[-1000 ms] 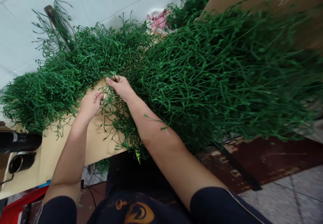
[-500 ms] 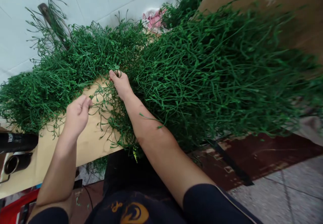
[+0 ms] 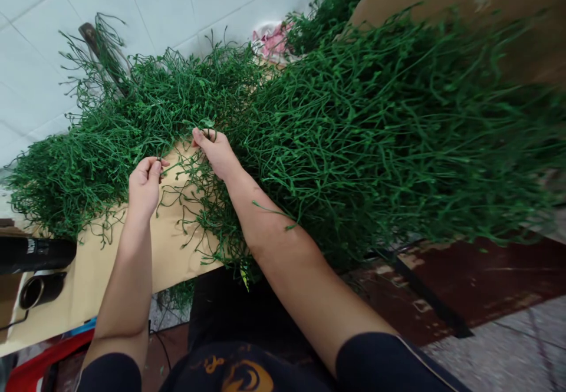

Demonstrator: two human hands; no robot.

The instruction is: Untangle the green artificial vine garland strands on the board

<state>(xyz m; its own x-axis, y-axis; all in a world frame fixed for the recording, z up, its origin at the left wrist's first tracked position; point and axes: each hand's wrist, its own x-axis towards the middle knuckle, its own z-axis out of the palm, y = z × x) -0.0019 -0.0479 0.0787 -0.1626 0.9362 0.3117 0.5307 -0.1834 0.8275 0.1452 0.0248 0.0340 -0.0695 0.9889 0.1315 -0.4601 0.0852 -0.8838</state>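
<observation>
The left hand [image 3: 145,184] is hanging over the middle of the table [image 3: 172,265], its thumb and forefinger meeting in a fine pinch on a thin stem [image 3: 171,168]; the other fingers are bending loosely, probably because so slender a piece is needing only the fingertips. The stem is pointing toward the table's right side. The right hand [image 3: 216,151] is holding farther in from the table's near edge, thumb pressing against the curled forefinger, fingers partly folded; green stems [image 3: 206,124] are showing at its fingertips, though their number is too small to tell. This curl is apparently serving to retain pieces while leaving the thumb free to bear on one. A loose tangle [image 3: 198,209] is lying on the table below the right wrist, presumably within short reach of both hands. The left heap [image 3: 88,156] is running along the table's far side, and the right heap [image 3: 354,138] is covering its right part, an arrangement that is leaving the table's near middle bare, likely as working room. The bottle [image 3: 35,253] and mug [image 3: 42,289] are sitting at the table's left end, well apart from the hands, seemingly out of the elbows' way.
</observation>
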